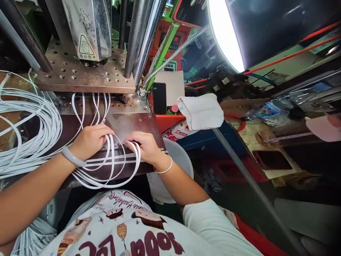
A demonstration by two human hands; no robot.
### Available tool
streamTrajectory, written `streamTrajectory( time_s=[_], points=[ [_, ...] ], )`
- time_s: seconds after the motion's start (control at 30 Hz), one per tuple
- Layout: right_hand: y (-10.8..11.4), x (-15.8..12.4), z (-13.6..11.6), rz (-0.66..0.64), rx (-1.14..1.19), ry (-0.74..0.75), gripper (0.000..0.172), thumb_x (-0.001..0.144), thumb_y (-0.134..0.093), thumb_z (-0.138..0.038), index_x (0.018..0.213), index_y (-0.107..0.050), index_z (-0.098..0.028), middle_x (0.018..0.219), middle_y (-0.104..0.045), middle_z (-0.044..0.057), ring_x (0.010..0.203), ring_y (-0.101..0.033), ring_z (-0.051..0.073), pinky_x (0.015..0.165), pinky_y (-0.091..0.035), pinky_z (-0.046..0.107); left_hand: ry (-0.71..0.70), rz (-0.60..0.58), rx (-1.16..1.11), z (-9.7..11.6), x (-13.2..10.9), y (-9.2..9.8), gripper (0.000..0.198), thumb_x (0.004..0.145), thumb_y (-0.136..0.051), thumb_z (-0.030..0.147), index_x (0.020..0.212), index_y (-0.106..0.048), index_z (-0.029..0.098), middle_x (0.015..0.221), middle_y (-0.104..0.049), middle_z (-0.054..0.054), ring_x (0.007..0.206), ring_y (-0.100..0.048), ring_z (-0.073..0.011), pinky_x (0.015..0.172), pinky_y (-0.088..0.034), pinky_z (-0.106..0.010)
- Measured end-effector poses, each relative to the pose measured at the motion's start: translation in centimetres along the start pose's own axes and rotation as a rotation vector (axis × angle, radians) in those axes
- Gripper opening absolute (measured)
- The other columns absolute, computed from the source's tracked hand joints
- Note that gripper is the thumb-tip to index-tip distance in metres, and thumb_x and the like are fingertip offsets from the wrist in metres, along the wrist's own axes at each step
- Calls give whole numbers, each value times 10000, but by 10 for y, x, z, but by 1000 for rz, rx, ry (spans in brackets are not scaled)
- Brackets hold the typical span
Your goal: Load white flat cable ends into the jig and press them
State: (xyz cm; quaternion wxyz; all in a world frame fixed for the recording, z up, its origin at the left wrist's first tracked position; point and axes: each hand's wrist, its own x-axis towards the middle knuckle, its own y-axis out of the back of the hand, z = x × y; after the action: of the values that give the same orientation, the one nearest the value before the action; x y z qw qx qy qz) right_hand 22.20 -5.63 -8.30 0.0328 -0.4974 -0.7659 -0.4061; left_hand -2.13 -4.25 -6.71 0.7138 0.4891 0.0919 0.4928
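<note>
Several white cables [112,160] curve in loops in front of me, between my two hands. My left hand [92,140] is closed on some of them, thumb and fingers pressed together, with cable ends rising behind it. To its right, my right hand [145,145] pinches the other ends of the loops; its fingertips are partly hidden. Beyond my left hand, cable strands [97,106] run under the press plate [85,85]. A large coil of white cable [39,124] lies on the left.
A press head with a hand-warning label [86,48] hangs above the plate, between metal columns. To the right are a phone [159,97], a pink-topped button [174,108] and a folded white cloth [201,112]. A white bucket [183,160] stands below. A bright lamp [226,35] hangs overhead.
</note>
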Motion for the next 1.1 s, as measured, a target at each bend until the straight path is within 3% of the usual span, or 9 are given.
streamTrajectory(
  time_s=[0.1,0.2,0.33,0.43,0.57,0.73,0.83,0.97,1.1],
  points=[
    [-1,-2,-1,4,-77,14,197,995,-566,-274,863,-690,-198,774,-716,49,703,-652,158,689,-508,276,-56,-12,23,1,-2,0,382,922,-427,180,1045,-789,192,1068,-781,-63,968,-727,-191,897,-582,-299],
    [-2,-4,-2,9,-130,69,188,1001,-538,-261,910,-689,-195,804,-718,62,728,-642,172,719,-513,301,-193,-126,156,7,1,-3,427,939,-387,138,1125,-765,205,1233,-732,-88,1011,-713,-202,866,-572,-315],
    [-2,-5,-3,-49,-171,101,210,1010,-499,-265,937,-683,-196,806,-703,61,721,-610,176,714,-507,314,-253,-222,385,15,5,-8,359,929,-406,115,948,-759,170,995,-752,-111,789,-677,-230,732,-536,-368],
    [-2,-5,-5,-76,-231,117,211,1008,-485,-242,937,-675,-183,793,-683,64,715,-581,181,691,-486,315,-279,-102,327,20,3,-3,385,965,-368,138,905,-747,160,895,-750,-100,809,-678,-240,762,-531,-371],
    [-5,-3,-13,-106,-408,178,280,1011,-409,-177,902,-666,-169,771,-635,78,714,-523,202,684,-446,333,-53,168,41,20,-3,6,311,985,-428,209,987,-737,180,945,-774,-48,859,-709,-175,835,-528,-274],
    [-6,-2,-18,-104,-501,208,294,1006,-389,-149,882,-655,-172,784,-612,77,742,-496,208,706,-432,329,101,16,20,7,-2,0,264,882,-451,229,964,-698,186,859,-754,-43,756,-699,-194,728,-518,-286],
    [-7,-2,-17,-81,-508,214,291,995,-393,-124,858,-645,-174,774,-605,75,734,-480,209,702,-423,327,62,16,15,8,-1,-2,256,834,-440,180,887,-691,188,852,-747,-49,781,-699,-198,749,-533,-298],
    [-9,-3,-15,-73,-489,216,281,1000,-395,-126,868,-640,-167,787,-610,83,738,-476,212,699,-416,326,9,105,-184,18,-7,0,161,915,-556,209,927,-717,213,927,-784,-13,832,-733,-160,787,-569,-252],
    [-13,-3,-11,-66,-474,216,306,1021,-380,-160,869,-646,-158,775,-605,81,723,-465,208,687,-409,325,-139,71,-52,19,-11,-2,204,932,-530,183,888,-726,216,836,-779,15,746,-729,-159,748,-570,-265]
  ],
)
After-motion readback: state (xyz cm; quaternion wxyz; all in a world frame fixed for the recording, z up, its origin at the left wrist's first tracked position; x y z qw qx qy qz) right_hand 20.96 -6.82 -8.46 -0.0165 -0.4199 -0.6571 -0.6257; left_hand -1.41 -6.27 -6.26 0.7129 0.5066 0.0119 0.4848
